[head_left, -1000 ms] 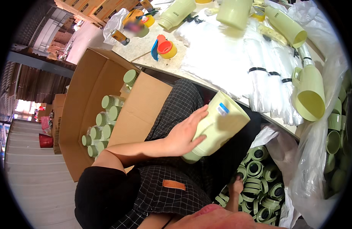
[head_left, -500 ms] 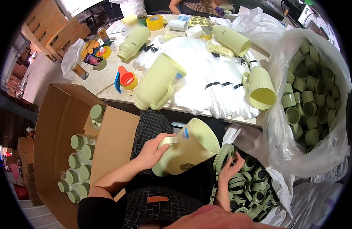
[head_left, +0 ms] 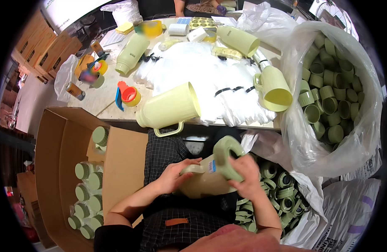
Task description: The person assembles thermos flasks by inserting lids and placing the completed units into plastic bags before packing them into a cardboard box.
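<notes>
Cardboard box (head_left: 59, 168): open, far to the left of the hands, at floor level. Holds rows of green-capped containers (head_left: 86, 197) standing upright, some wrapped in clear film.

Left hand (head_left: 174, 174): fingers spread and curved, palm pressed against the left side of the pale jug body (head_left: 204, 180). It grips the body from the side, thumb upward.

Pale jug body: lies over the lap, between the two hands, tilted with its mouth toward the right hand. A small blue and white label shows on its side.

Green ring lid (head_left: 227, 157): sits at the mouth of the jug body, just above and touching the right hand.

Right hand (head_left: 248, 176): closed round the lower edge of the green ring lid, fingers wrapped over it, blurred. Both hands are clamped on the same piece, close together with only the jug between them.

Worktable (head_left: 105, 94): above the hands. Bears a pale green pitcher (head_left: 168, 110) on its side just above the left hand, its handle hanging over the table edge; a red and yellow tape roll (head_left: 129, 94) up and left of that; clear plastic bags (head_left: 201, 71) spread in the middle; another pitcher (head_left: 275, 87) lying up and right of the right hand.

Large clear sack (head_left: 353, 138): right of the right hand, filled with green caps (head_left: 327, 92).

Lower sack of green rings (head_left: 281, 193): just right of and beneath the right hand.
</notes>
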Demonstrator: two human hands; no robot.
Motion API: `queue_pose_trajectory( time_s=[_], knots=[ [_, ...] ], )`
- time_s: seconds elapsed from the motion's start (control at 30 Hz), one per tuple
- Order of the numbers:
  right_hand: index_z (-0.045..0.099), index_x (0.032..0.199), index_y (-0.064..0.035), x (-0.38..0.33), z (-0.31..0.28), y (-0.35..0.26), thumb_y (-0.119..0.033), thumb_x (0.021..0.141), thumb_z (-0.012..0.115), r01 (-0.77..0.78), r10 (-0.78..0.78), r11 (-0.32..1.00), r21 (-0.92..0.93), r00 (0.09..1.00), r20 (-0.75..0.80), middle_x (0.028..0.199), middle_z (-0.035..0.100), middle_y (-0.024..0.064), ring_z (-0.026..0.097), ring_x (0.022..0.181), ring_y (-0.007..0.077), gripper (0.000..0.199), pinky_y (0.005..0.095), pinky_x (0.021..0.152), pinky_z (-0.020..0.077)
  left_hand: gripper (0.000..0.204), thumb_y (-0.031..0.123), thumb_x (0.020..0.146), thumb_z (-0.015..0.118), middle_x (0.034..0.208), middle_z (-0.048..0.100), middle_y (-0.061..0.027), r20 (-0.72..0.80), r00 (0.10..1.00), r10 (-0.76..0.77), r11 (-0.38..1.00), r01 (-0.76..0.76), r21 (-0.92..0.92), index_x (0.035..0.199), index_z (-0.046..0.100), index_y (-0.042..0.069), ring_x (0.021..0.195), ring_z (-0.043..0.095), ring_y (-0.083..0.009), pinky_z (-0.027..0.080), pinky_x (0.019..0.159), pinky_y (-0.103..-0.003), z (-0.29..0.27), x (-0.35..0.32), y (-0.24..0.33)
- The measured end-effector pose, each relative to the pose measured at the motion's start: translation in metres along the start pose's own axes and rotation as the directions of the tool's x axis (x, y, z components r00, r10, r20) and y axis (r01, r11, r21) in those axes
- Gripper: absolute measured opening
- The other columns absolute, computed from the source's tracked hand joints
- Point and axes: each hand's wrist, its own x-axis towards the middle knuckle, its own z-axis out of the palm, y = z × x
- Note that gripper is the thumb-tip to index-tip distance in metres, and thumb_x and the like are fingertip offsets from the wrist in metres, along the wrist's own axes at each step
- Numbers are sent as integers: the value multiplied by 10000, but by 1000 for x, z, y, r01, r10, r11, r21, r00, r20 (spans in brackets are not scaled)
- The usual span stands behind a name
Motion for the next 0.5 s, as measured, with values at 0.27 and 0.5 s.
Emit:
queue_pose_trajectory(
  time_s=[0.27, 0.5],
  knots=[
    [662, 1250, -39, -24, 6, -1, -381, 761, 745, 6, -6, 1000, 18, 1000, 14, 883, 557, 73, 547, 798, 271, 602, 395, 735, 431, 359, 220, 1013, 532, 1445, 545, -146, 17, 999, -33, 997, 34, -65, 1337, 505, 67, 1235, 607, -320, 482, 1029, -400, -9, -4, -12],
    [638, 1273, -19, -26, 7, -15, -290, 797, 724, -50, 50, 999, 17, 999, 2, 889, 557, 103, 546, 809, 297, 555, 403, 748, 445, 395, 155, 957, 609, 1455, 527, -160, -36, 999, -6, 1000, 6, -3, 1327, 505, 64, 1223, 608, -348, 502, 1006, -406, 3, -11, -10]
  ],
)
